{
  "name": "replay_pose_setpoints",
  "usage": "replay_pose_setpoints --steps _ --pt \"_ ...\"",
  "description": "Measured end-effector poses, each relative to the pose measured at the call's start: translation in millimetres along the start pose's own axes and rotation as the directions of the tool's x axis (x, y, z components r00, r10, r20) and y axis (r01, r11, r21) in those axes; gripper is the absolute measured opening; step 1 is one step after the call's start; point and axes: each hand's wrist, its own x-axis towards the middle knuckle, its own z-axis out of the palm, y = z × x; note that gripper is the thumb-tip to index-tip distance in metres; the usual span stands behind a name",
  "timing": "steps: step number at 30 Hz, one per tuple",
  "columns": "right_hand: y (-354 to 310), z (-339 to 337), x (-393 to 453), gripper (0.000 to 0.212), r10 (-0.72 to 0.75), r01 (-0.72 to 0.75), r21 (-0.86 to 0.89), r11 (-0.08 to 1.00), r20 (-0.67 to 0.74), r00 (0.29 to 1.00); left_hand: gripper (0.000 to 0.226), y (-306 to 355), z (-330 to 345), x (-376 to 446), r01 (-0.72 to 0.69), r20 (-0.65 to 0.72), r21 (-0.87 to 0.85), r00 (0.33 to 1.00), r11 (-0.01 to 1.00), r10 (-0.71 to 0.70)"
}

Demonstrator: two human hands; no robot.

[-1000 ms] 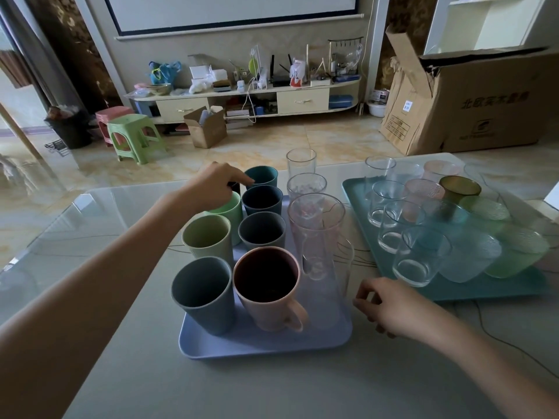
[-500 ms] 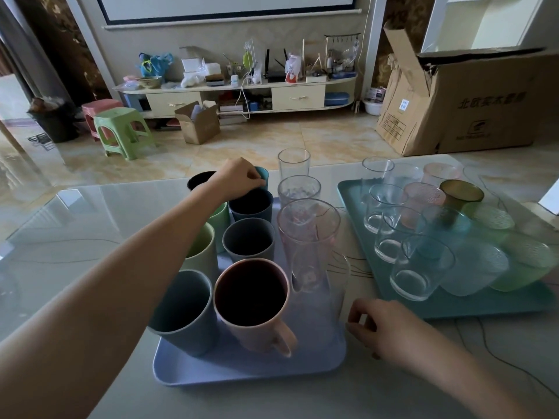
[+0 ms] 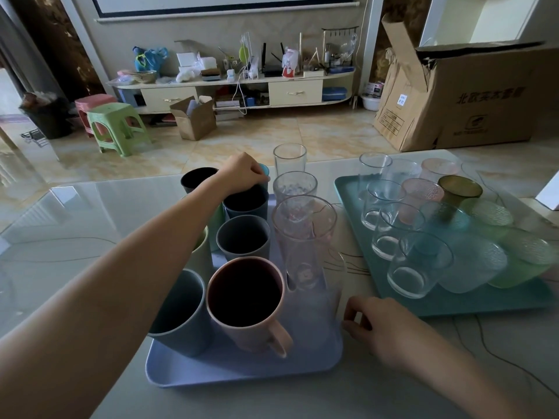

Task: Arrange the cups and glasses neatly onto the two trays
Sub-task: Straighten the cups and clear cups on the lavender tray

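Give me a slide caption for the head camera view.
Left hand grips a teal cup behind the lavender tray; right hand rests beside it.

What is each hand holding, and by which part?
Left hand grips the teal cup at its rim. Right hand holds nothing, resting by the lavender tray.

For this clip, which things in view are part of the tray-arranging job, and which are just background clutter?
Part of the job:
lavender tray
teal tray
pink mug
clear glasses
teal cup under the left hand
right hand at the lavender tray's corner

Lying about:
cardboard box
green stool
pink stool
TV cabinet
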Motion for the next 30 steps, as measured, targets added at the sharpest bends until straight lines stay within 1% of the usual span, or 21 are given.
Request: replay_pose_setpoints --steps 4,6,8,10,12,14,16,18,21,22,27,30 --pt "2 1 0 0.008 -0.005 0.005 -0.012 1.0 -0.008 1.0 0.023 -1 1 0 0.003 0.022 0.0 1.0 1.0 -0.003" --pt "2 2 1 0.01 -0.008 0.008 -0.013 1.0 -0.007 1.0 0.027 0 -3 -2 0.006 -0.005 -0.015 1.0 1.0 -0.006" --pt "1 2 2 0.008 -0.013 0.013 -0.009 1.0 -0.008 1.0 0.028 -2 -14 -5 -0.001 -0.126 -0.085 0.992 0.996 -0.009" --pt "0 3 2 0.009 -0.02 0.02 0.003 1.0 -0.014 1.0 0.026 -12 -33 -11 0.012 -0.291 -0.13 0.955 0.991 -0.05" --pt "-2 4 1 0.009 -0.041 0.042 0.013 0.999 -0.026 0.999 0.024 -33 -53 -20 0.071 -0.421 -0.089 0.901 0.993 -0.102" --pt "-3 4 -1 0.011 -0.068 0.069 0.021 0.997 -0.041 0.997 0.023 -59 -68 -31 0.16 -0.466 -0.043 0.87 0.986 -0.162" --pt "-4 4 -2 0.015 -0.077 0.078 0.024 0.997 -0.046 0.996 0.025 -81 -73 -44 0.257 -0.434 -0.014 0.869 0.966 -0.238" --pt "-4 3 -2 0.016 -0.076 0.076 0.011 0.997 -0.052 0.996 0.03 -93 -73 -53 0.342 -0.343 -0.046 0.877 0.939 -0.336" --pt "-4 4 -1 0.011 -0.078 0.078 0.007 0.997 -0.064 0.995 0.034 -95 -65 -59 0.433 -0.13 -0.237 0.873 0.869 -0.471" --pt "-3 4 0 0.011 -0.074 0.074 0.008 0.997 -0.064 0.995 0.033 -94 -61 -59 0.448 -0.093 -0.283 0.867 0.848 -0.489" --pt "0 6 4 0.015 -0.064 0.065 0.016 0.998 -0.066 0.996 0.022 -93 -49 -54 0.438 -0.104 -0.448 0.84 0.779 -0.532" --pt "0 7 5 0.016 -0.066 0.067 0.01 0.998 -0.063 0.996 0.02 -93 -48 -49 0.433 -0.087 -0.5 0.837 0.75 -0.541"
